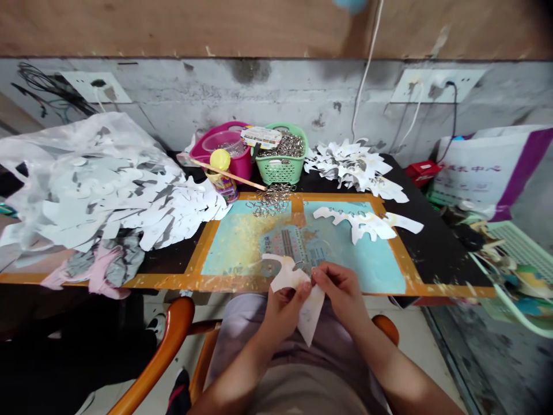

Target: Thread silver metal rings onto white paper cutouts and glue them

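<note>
Black worktable [444, 253], six o'clock: left hand [283, 311] and right hand [339, 294] pinch a white paper cut-out [287, 275] between their fingers; green basket [280, 170] of metal rings [283, 147] at twelve.

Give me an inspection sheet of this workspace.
Surface: black table, orange-taped blue mat, yellow-flecked.
Job's things: paper cut-out in hand; second cut-out on mat; metal rings by green basket.
Clutter: paper heaps, pink tub, yellow-capped bottle.
Hands: left hand and right hand pinch the cut-out.
Cables: white cord, black wires.
Surroundings: concrete wall, wall sockets, orange chair, printed bag.
</note>
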The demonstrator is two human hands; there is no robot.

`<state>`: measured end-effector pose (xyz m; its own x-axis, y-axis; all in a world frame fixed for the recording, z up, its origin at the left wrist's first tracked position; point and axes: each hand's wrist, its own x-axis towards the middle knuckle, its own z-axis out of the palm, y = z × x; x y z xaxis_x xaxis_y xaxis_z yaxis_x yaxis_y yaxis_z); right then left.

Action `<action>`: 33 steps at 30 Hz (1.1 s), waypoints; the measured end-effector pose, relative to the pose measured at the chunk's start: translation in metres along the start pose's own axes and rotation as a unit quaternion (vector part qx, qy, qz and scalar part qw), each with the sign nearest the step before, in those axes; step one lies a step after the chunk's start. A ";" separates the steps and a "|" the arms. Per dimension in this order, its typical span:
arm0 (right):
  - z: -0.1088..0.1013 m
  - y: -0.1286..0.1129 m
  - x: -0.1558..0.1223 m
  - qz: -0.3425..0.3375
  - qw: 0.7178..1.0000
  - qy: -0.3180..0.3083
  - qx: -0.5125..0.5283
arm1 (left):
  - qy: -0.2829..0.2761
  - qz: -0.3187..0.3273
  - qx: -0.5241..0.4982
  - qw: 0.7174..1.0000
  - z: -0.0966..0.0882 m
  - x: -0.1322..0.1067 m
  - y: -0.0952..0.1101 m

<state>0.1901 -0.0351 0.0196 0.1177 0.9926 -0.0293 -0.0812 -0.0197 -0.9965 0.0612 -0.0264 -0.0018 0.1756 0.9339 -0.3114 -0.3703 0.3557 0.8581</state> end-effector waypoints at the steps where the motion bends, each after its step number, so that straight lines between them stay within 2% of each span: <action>1: -0.001 0.002 0.001 0.015 1.000 -0.001 0.014 | 0.002 0.014 0.009 1.000 -0.001 0.000 0.000; 4: -0.004 0.007 0.005 0.055 0.997 -0.010 0.046 | 0.008 0.049 0.034 0.998 -0.001 0.001 -0.004; 7: -0.007 0.008 0.009 0.053 0.998 -0.011 0.026 | 0.008 0.070 0.055 0.996 -0.002 0.000 -0.010; 10: -0.009 0.008 0.012 0.049 0.999 -0.014 0.005 | -0.011 0.063 0.063 0.996 -0.004 0.000 -0.014; 16: -0.010 0.016 0.017 0.132 0.986 -0.073 0.071 | -0.032 0.050 0.057 0.997 -0.017 0.005 -0.018; 19: -0.011 0.017 0.019 0.102 0.991 -0.076 0.027 | -0.029 0.036 0.041 0.998 -0.020 0.008 -0.023; 23: -0.015 0.013 0.022 0.047 0.995 -0.083 -0.015 | 0.012 0.000 -0.030 0.999 -0.017 0.011 -0.038; 30: -0.030 0.013 0.020 0.056 0.972 -0.228 -0.029 | 0.055 0.003 -0.073 0.996 -0.012 0.016 -0.050; 33: -0.027 0.013 0.017 0.041 0.960 -0.277 0.024 | 0.062 0.013 -0.100 0.993 -0.012 0.013 -0.053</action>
<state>0.2181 -0.0219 0.0044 -0.4340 0.8996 -0.0484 -0.1140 -0.1081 -0.9876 0.0720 -0.0325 -0.0562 0.0558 0.9355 -0.3489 -0.5490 0.3206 0.7719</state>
